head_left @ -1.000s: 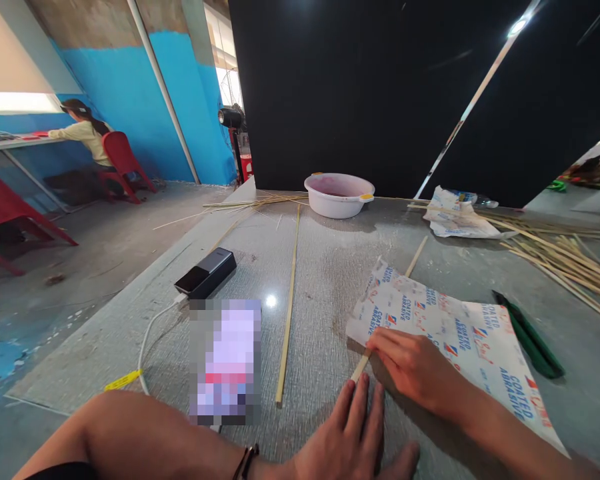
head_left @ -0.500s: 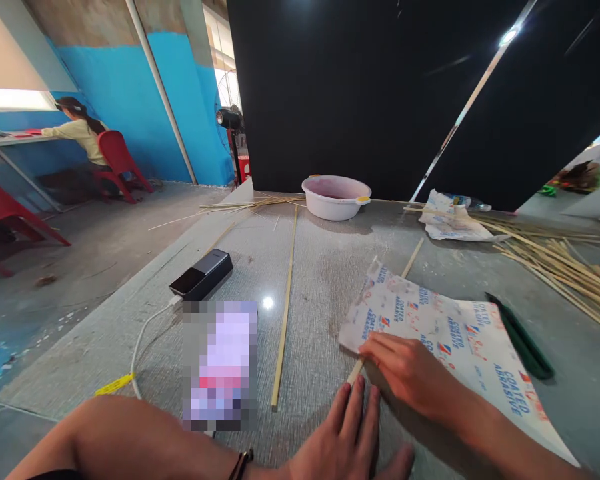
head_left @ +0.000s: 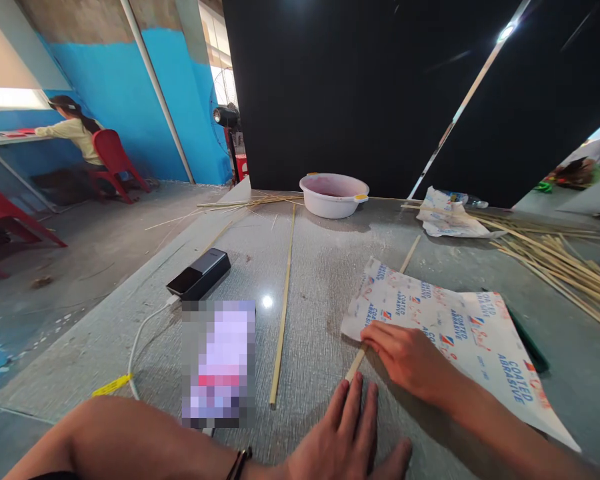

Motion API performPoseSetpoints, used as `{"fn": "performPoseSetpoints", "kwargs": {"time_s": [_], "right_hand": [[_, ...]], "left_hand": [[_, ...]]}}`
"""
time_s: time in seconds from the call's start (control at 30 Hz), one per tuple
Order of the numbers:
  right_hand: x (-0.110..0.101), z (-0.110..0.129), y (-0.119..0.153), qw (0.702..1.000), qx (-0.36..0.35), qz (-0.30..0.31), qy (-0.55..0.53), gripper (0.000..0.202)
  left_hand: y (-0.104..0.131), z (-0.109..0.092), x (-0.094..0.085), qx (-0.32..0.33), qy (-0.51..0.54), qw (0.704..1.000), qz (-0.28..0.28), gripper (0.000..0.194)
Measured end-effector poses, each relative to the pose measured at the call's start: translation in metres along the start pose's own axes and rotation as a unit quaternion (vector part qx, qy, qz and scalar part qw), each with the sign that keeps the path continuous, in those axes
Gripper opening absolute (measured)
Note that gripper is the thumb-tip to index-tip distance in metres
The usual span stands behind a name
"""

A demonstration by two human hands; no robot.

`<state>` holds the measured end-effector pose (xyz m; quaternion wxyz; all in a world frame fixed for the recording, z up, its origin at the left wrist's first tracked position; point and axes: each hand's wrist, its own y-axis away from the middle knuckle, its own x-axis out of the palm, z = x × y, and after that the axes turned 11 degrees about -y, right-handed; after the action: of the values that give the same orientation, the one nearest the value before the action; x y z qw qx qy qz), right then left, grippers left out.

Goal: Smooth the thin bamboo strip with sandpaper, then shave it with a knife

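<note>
My left hand (head_left: 340, 433) lies nearly flat at the bottom of the view, fingers stretched out, fingertips on the near end of a bamboo strip (head_left: 356, 363). Just beyond it, my right hand (head_left: 405, 357) pinches a sheet of sandpaper (head_left: 480, 333) around that strip. The sheet's white printed back reads "coated abrasive"; its grit side is hidden. Past the sheet's upper edge, the strip's far end shows. To the left, a second bamboo strip (head_left: 286, 300) lies lengthwise on the table, apart from both hands.
A power bank (head_left: 200, 273) and a blurred phone (head_left: 225, 360) with a white cable lie left. At the back stands a white basin (head_left: 334, 200). Bamboo strips (head_left: 565, 267) are piled right, near crumpled sandpaper (head_left: 447, 213). A dark green tool (head_left: 533, 347) is partly under the sheet. A person sits far left.
My right hand and the sandpaper have slid slightly away along the strip, covering more of the green tool. My left hand stays in place. The whole view has shifted slightly.
</note>
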<state>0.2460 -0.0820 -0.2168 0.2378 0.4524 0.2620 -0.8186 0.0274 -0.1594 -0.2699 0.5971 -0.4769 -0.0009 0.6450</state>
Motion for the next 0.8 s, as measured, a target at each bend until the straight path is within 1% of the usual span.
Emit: {"fn": "performPoseSetpoints", "kwargs": {"time_s": [0.07, 0.13, 0.2, 0.33, 0.37, 0.43, 0.47, 0.53, 0.63, 0.67, 0.7, 0.8], "right_hand": [[-0.0012, -0.0002, 0.0005, 1.0, 0.005, 0.002, 0.004, 0.029], [-0.001, 0.0016, 0.0013, 1.0, -0.003, 0.026, -0.008, 0.026], [-0.0004, 0.0034, 0.0017, 0.999, -0.006, 0.036, -0.02, 0.025], [-0.0009, 0.0046, 0.0012, 1.0, 0.011, 0.006, -0.015, 0.029], [-0.001, 0.0055, 0.0012, 1.0, 0.01, 0.011, -0.015, 0.029], [-0.0011, 0.0076, 0.0013, 0.999, 0.0, 0.039, -0.025, 0.026], [-0.0014, 0.0079, 0.0013, 0.998, -0.004, 0.052, -0.032, 0.025], [-0.0028, 0.0057, 0.0005, 0.998, -0.001, 0.051, -0.039, 0.024], [-0.0057, -0.0007, -0.0009, 1.0, 0.024, 0.006, -0.019, 0.027], [-0.006, -0.0013, -0.0009, 1.0, 0.027, 0.0, -0.012, 0.028], [-0.0055, -0.0004, -0.0006, 1.0, 0.026, 0.005, -0.01, 0.028], [-0.002, 0.0073, 0.0016, 0.999, 0.01, 0.044, -0.021, 0.026]], "left_hand": [[-0.0008, 0.0001, -0.0002, -0.004, -0.001, 1.0, -0.008, 0.061], [-0.0016, 0.0013, -0.0011, -0.01, 0.004, 1.0, -0.016, 0.061], [-0.0018, 0.003, -0.0025, -0.003, 0.009, 1.0, -0.005, 0.062], [0.001, 0.0048, -0.0032, 0.037, 0.004, 0.999, 0.027, 0.062], [0.002, 0.0044, -0.0026, 0.05, -0.002, 0.998, 0.035, 0.063], [0.0037, 0.0028, -0.0006, 0.073, -0.012, 0.996, 0.049, 0.066], [0.0042, 0.0018, 0.0004, 0.076, -0.014, 0.996, 0.047, 0.066], [0.0043, -0.0004, 0.0018, 0.064, -0.011, 0.997, 0.038, 0.067], [0.0034, -0.0025, 0.0026, 0.046, 0.0, 0.998, 0.036, 0.066], [0.0031, -0.0027, 0.0025, 0.046, 0.001, 0.998, 0.04, 0.066], [0.0028, -0.0026, 0.0022, 0.046, 0.001, 0.998, 0.042, 0.066], [0.0014, -0.0003, 0.0002, 0.045, 0.004, 0.998, 0.041, 0.065]]}}
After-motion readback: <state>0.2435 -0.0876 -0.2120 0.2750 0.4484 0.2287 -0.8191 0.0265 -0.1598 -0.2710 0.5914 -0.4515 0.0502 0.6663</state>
